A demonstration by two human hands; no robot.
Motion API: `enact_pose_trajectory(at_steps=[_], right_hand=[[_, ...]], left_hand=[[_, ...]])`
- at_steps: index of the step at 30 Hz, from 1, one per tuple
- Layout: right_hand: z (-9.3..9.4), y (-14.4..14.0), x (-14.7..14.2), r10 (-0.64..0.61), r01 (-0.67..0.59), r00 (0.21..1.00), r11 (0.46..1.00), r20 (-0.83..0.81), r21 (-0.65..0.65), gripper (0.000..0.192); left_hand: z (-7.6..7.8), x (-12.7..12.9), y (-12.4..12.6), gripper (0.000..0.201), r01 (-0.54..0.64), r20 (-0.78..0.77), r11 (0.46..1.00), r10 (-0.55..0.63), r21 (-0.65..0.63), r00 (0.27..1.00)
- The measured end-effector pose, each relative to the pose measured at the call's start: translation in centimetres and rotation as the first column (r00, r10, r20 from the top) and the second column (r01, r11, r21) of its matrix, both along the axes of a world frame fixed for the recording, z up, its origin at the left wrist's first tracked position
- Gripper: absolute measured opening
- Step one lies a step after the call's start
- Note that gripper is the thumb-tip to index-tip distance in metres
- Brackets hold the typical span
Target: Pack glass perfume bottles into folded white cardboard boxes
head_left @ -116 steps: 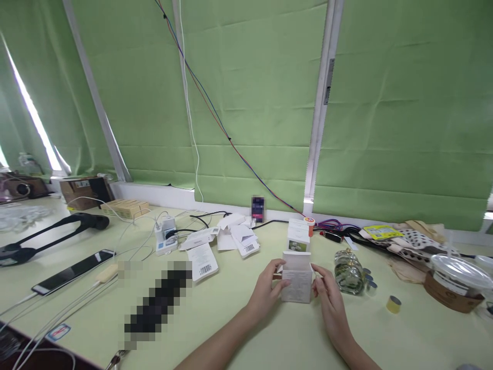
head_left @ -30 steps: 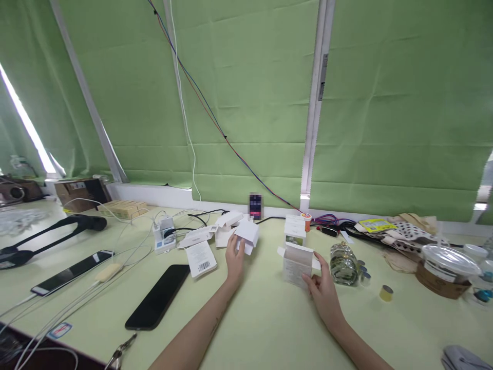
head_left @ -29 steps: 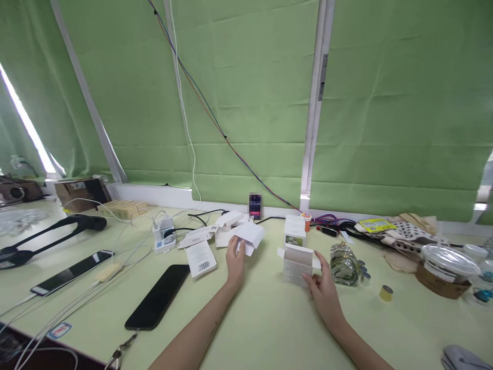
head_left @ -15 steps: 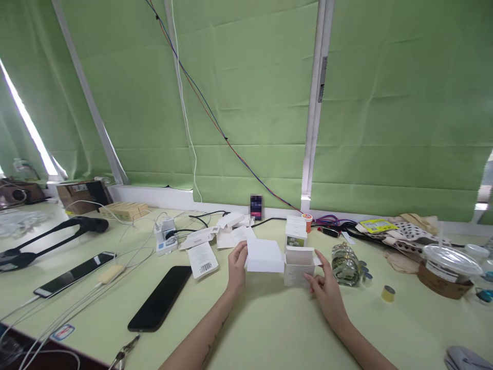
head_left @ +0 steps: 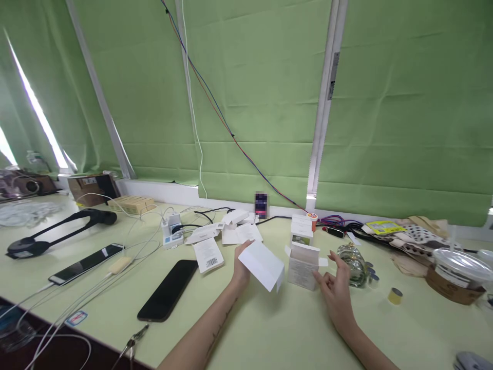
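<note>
Where the pale green tabletop (head_left: 269,334) runs off to the far left, a black stand (head_left: 57,231) lies beside a phone on a cable (head_left: 87,263), and nearer the middle a second black phone (head_left: 169,289) lies face down with a barcode slip (head_left: 208,254) just past it. The left hand (head_left: 242,264) is raised off the tabletop and has its fingers closed on one edge of a folded white card (head_left: 262,264), which hangs tilted in the air between the two hands. The card looks thin, light and easily creased, so a pinch at an edge or along the fold would hold it better than pressure on its flat face. Just to the right of it a small white box (head_left: 303,266) stands upright with its top flaps open; it too looks like light cardboard that would crush under a hard squeeze, and its side walls seem the place to take hold. The right hand (head_left: 337,293) sits just beside the box with its fingers loosely curled and parted, holding nothing. Behind the box stands another small box (head_left: 301,232). Further right a glass jar (head_left: 352,262) lies on its side, then a roll of tape (head_left: 394,296) and a lidded bowl (head_left: 456,275).
</note>
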State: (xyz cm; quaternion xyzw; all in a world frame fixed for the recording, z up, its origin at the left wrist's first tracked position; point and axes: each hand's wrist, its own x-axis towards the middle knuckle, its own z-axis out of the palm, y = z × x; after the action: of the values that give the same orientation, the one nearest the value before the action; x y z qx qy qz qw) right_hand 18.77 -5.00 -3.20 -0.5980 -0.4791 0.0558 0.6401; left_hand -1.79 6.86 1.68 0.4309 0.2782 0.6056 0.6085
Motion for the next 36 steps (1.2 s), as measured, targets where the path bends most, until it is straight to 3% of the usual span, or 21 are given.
enact_pose_trajectory(at_steps=[2,4,6,8,11,14,19,23,30,33,36], right_hand=[[-0.3,-0.5,0.2,-0.085,0.067,0.990,0.987,0.116,0.144,0.044],[-0.5,-1.1,0.1,-0.067,-0.015,0.957,0.960,0.281,0.279,0.035],[-0.7,-1.7,-0.6,0.086,-0.227,0.893,0.933,0.442,0.277,0.035],[-0.7,-2.2,-1.9,0.296,-0.410,0.821,0.901,0.487,0.143,0.041],[-0.7,-2.4,-4.3,0.514,-0.526,0.802,0.849,0.305,-0.049,0.066],[-0.7,-2.3,-5.7,0.630,-0.622,0.776,0.773,0.038,-0.126,0.087],[-0.9,-2.3,-5.4,0.700,-0.730,0.682,0.668,-0.212,-0.144,0.096],[-0.9,-2.3,-4.8,0.728,-0.773,0.631,0.618,-0.267,-0.143,0.099],[-0.3,-2.5,-4.8,0.742,-0.785,0.587,0.619,-0.324,-0.005,0.097],[-0.3,-2.6,-4.7,0.713,-0.733,0.624,0.676,-0.320,0.074,0.097],[0.0,-2.8,-4.5,0.626,-0.628,0.701,0.769,-0.343,0.121,0.097]], left_hand=[[-0.2,0.3,-0.5,0.041,0.027,-0.095,0.999,-0.024,0.040,0.995],[-0.3,0.6,-1.0,0.046,0.062,-0.242,0.989,-0.029,0.131,0.970],[-0.4,0.8,-1.5,0.048,0.107,-0.375,0.964,-0.009,0.242,0.927],[-0.5,1.0,-2.1,0.049,0.154,-0.470,0.920,0.037,0.360,0.882],[-0.8,1.1,-2.9,0.053,0.247,-0.600,0.825,0.135,0.509,0.788],[-0.8,1.1,-3.6,0.056,0.343,-0.676,0.765,0.158,0.545,0.720],[-0.4,1.0,-4.1,0.073,0.477,-0.679,0.711,0.001,0.517,0.734],[-0.3,1.1,-4.2,0.085,0.516,-0.640,0.739,-0.150,0.433,0.754],[-0.8,1.2,-3.8,0.073,0.525,-0.452,0.777,-0.351,0.348,0.820],[-0.8,1.2,-3.6,0.074,0.522,-0.407,0.752,-0.363,0.404,0.838],[-0.4,1.3,-3.9,0.075,0.537,-0.488,0.670,-0.287,0.512,0.824]])
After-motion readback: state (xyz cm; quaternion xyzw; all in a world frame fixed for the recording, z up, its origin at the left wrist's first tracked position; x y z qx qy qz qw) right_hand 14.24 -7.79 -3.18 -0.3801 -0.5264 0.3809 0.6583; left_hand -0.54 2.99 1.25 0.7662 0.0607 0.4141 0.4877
